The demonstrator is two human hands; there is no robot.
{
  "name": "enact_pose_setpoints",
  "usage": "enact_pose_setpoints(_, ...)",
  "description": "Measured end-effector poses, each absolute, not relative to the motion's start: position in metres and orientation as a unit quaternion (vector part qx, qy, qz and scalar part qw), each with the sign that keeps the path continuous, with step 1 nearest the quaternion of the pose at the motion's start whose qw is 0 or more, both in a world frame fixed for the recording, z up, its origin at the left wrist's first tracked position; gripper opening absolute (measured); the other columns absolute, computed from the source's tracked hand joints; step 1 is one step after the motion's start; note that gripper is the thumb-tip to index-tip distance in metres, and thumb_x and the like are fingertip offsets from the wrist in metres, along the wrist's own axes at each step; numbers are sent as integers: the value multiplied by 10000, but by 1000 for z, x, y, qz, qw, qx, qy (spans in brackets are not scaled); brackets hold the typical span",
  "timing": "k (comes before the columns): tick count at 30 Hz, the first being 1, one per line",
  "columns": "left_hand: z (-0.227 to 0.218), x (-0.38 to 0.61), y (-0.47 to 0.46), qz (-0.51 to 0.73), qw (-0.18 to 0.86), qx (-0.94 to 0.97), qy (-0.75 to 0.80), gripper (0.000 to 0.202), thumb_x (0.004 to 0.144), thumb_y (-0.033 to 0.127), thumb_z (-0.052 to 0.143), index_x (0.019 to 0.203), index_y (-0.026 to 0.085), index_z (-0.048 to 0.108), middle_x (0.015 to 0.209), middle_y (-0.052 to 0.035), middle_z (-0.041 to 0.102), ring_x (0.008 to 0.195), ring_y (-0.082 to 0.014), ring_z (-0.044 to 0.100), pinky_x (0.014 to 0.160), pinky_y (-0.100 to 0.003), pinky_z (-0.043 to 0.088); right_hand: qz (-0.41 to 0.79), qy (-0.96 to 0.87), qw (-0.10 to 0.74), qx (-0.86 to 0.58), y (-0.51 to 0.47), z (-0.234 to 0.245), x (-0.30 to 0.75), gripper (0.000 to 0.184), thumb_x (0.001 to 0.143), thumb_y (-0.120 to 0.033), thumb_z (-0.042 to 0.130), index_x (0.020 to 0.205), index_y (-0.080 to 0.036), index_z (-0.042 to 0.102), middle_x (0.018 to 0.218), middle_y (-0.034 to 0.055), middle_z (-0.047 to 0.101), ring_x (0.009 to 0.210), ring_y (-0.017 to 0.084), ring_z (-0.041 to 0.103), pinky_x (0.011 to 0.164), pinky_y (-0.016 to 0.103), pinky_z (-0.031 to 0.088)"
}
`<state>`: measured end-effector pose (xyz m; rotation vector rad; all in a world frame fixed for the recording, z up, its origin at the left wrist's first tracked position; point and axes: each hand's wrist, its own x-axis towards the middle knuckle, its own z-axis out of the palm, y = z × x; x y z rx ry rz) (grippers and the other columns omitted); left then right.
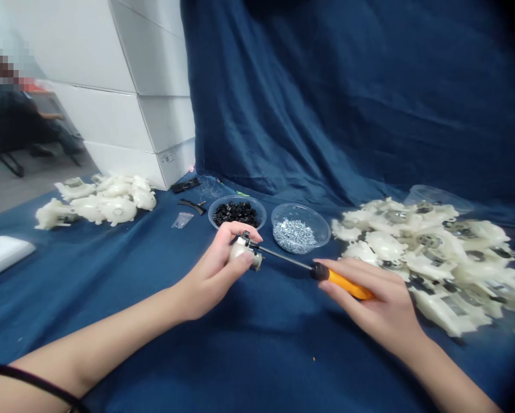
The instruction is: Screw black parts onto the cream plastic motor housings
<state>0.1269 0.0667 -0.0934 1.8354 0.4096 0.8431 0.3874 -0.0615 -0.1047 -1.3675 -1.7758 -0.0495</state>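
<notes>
My left hand (212, 269) is shut on a small white plastic assembly (244, 254) with a black part at its top. My right hand (371, 298) grips an orange-handled screwdriver (347, 284) whose thin metal shaft reaches across to that assembly, its tip touching the black part. Just beyond my left hand stands a clear bowl of small black parts (260, 211), and a clear bowl of silver screws (321, 227) sits next to it. A heap of white plastic housings (438, 258) lies close beyond my right hand.
A smaller heap of white housings (106, 203) lies at the far left on the blue cloth (240, 355). A small plastic bag (182, 220), black strips (192, 205) and a white box (1, 255) lie nearby. Stacked white cartons (128, 97) stand behind. A seated person (20, 120) is at back left.
</notes>
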Motion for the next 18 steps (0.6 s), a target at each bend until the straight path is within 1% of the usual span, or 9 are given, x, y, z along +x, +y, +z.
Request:
enact_pose_setpoints(2,-94,127,67,353,531,753,163,218,1051,357,456,1233,245,502,1300,-90,515,1056,-197,530,862,-360,450,-10,-704,431,-564,-61,-104,387,200,910,-272,717,1102,-226,752,890,40,740,743,178,677,714,310,533)
enact_pose_setpoints(6,-98,129,68,371,563,721,160,175,1044,313,481,1202,266,538,1280,-71,550,1114,-205,535,864,-347,455,4,-697,411,-587,-62,-103,388,193,923,-320,701,1084,-232,762,905,50,751,758,196,695,701,319,546)
enact_pose_setpoints(10,-98,131,68,373,579,705,169,166,1039,306,488,1180,261,563,1273,-65,572,1023,-177,575,873,-345,455,32,-697,394,-598,-62,-101,389,184,921,-354,695,1043,-238,769,896,41,763,747,205,706,669,319,550)
enact_pose_setpoints(13,-98,131,69,375,582,701,173,171,1030,307,501,1172,243,572,1254,-77,593,947,-169,593,851,-347,459,47,-691,391,-606,-61,-101,389,176,917,-358,695,1032,-248,771,901,32,770,759,206,715,682,320,561)
enact_pose_setpoints(16,-99,131,71,380,580,702,165,170,1025,302,507,1165,239,579,1235,-79,600,941,-173,590,832,-342,463,57,-687,385,-614,-62,-101,390,174,911,-368,701,1027,-260,774,931,27,777,795,212,728,705,322,571)
enact_pose_setpoints(18,-99,130,71,379,579,705,155,168,1023,296,507,1164,243,582,1236,-75,593,973,-178,579,845,-342,462,57,-689,382,-613,-61,-101,390,174,909,-367,705,1030,-261,771,951,25,779,822,213,733,721,318,575)
